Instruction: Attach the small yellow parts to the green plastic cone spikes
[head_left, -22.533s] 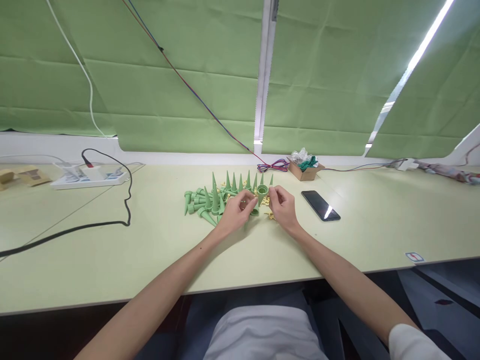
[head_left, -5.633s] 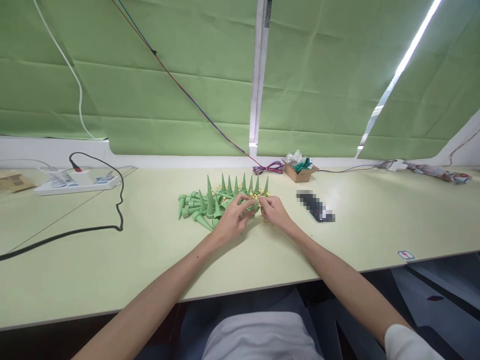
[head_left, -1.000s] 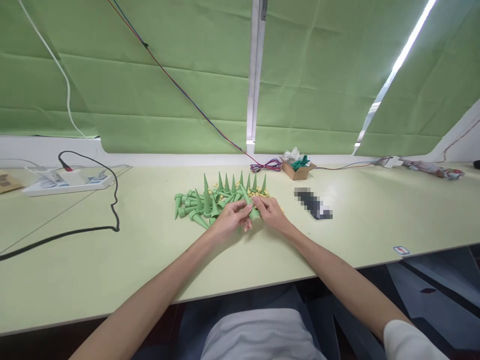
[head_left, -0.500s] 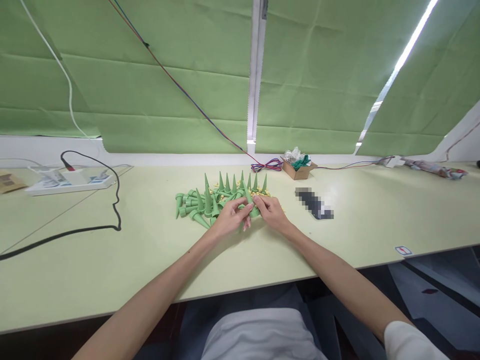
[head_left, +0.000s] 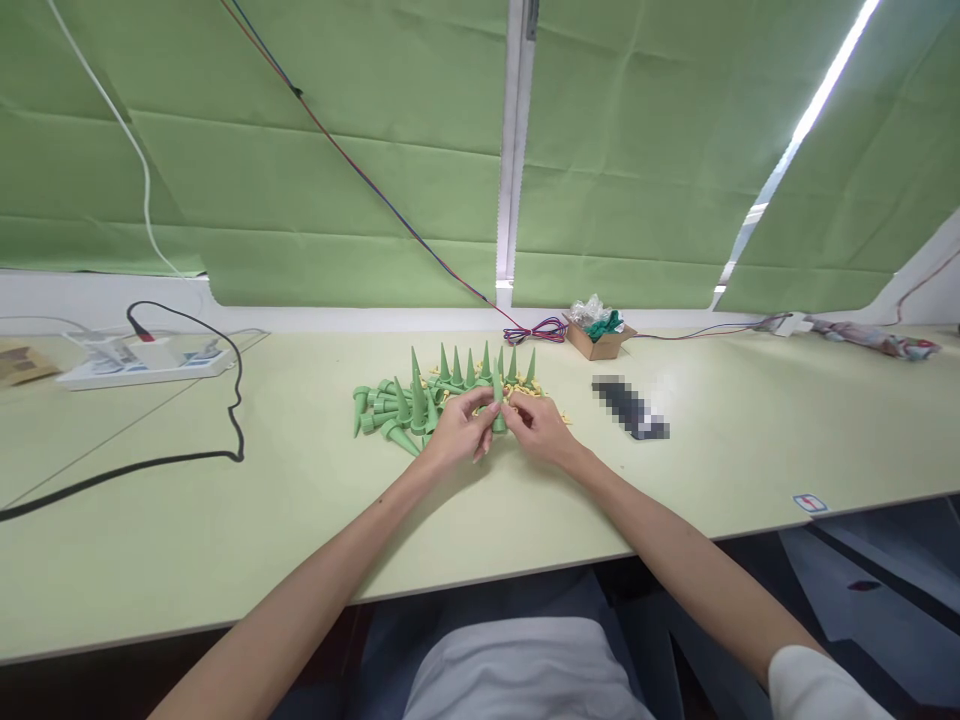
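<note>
My left hand (head_left: 463, 425) is closed around a green plastic watering spike (head_left: 498, 390), near its wide capped end. The spike points upward, close to upright. My right hand (head_left: 541, 425) is closed in a pinch against the spike's right side; whatever its fingertips hold is hidden. Just behind and left of my hands lies a pile of similar green spikes (head_left: 401, 436), some on their sides. Several more stand point up in a row (head_left: 456, 368) at the back. Small yellow plastic pieces (head_left: 553, 408) are scattered behind my right hand.
A phone-like dark object (head_left: 628, 406), blurred out, lies to the right. Behind it stands a small cardboard box (head_left: 596, 343) with clear plastic and green stuff. Coiled wires (head_left: 534, 330) rest by the wall. At left are a white power strip (head_left: 146, 368) and a black cable (head_left: 238, 400).
The held spike has turned from leaning left to nearly upright. My left hand has shifted slightly left, and my right fingers have come slightly lower along the spike.
</note>
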